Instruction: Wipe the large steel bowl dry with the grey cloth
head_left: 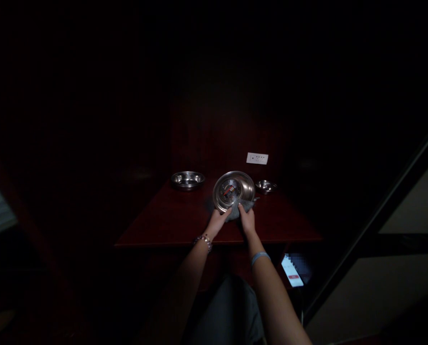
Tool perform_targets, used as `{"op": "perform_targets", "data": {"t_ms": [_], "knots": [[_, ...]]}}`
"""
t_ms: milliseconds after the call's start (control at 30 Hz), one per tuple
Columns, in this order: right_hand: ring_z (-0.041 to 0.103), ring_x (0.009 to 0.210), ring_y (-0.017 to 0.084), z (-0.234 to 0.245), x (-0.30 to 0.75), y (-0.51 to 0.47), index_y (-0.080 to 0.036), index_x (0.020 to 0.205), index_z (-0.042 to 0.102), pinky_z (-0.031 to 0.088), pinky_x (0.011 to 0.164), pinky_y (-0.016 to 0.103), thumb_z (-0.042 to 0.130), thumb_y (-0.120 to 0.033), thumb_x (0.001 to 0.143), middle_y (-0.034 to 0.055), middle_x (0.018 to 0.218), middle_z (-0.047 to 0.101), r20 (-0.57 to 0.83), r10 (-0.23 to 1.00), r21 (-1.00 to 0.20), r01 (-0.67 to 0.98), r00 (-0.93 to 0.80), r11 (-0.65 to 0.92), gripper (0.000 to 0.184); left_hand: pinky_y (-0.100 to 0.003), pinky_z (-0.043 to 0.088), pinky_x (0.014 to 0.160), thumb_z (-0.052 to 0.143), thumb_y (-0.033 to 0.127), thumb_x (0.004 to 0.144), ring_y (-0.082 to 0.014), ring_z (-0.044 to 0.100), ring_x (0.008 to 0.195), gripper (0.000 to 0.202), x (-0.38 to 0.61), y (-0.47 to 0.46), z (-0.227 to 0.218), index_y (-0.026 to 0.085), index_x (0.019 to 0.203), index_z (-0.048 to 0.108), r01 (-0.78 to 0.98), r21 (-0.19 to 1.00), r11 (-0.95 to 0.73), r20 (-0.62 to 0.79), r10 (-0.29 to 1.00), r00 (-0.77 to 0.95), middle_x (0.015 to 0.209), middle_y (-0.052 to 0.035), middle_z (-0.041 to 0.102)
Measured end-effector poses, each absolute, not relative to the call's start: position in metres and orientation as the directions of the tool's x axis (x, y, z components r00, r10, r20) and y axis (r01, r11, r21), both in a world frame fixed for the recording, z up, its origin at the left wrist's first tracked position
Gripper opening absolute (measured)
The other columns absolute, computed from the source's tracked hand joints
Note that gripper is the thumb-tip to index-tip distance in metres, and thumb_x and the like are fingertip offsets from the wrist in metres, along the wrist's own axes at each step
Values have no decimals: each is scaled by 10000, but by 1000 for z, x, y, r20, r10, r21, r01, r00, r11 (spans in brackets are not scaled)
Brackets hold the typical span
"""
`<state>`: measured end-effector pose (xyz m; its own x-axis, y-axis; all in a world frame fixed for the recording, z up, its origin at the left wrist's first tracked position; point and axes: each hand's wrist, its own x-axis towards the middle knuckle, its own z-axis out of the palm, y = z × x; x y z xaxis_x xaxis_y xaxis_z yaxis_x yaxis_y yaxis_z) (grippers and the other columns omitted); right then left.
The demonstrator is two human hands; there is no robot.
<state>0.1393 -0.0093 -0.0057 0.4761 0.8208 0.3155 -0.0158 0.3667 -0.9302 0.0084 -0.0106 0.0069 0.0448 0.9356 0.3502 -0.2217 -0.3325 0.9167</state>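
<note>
A shiny steel plate [233, 189] stands tilted toward me on the dark red table [170, 220]. My left hand [218, 220] grips its lower left rim, fingers curled on the edge. My right hand [247, 219] presses a grey cloth [239, 209] against the plate's lower edge, fingers closed on the cloth. A beaded bracelet is on my left wrist and a light blue band on my right.
A steel bowl [187, 179] sits at the back left of the table, a small steel dish [265, 186] at the back right. A white socket plate [257, 158] is on the wall behind. A lit phone [292, 270] lies below the table's right edge. The surroundings are very dark.
</note>
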Motion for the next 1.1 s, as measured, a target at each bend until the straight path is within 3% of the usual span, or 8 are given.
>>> {"op": "perform_targets", "data": {"t_ms": [400, 700, 1100], "knots": [[704, 1031, 251, -7, 140, -8, -133, 1089, 710, 539, 926, 360, 741, -448, 716, 109, 1100, 755, 302, 832, -927, -60, 466, 370, 490, -407, 454, 1069, 809, 266, 664, -262, 648, 1165, 484, 8, -14, 9, 121, 1108, 683, -257, 923, -286, 317, 944, 88, 1214, -137, 711], [691, 1079, 269, 0, 137, -13, -120, 1116, 708, 530, 956, 366, 752, -491, 726, 126, 1145, 741, 302, 843, -923, -83, 446, 375, 541, -358, 411, 1107, 604, 351, 877, -218, 609, 1241, 381, 9, -13, 13, 163, 1203, 660, -282, 921, -270, 271, 962, -36, 1284, -102, 681], [684, 1098, 274, -3, 137, -8, -121, 1114, 712, 521, 969, 370, 746, -540, 729, 128, 1151, 739, 311, 841, -925, -62, 443, 375, 570, -348, 434, 1076, 577, 380, 879, -226, 657, 1164, 345, 8, -11, 12, 138, 1091, 701, -253, 933, -255, 250, 967, -51, 1174, -106, 733]]}}
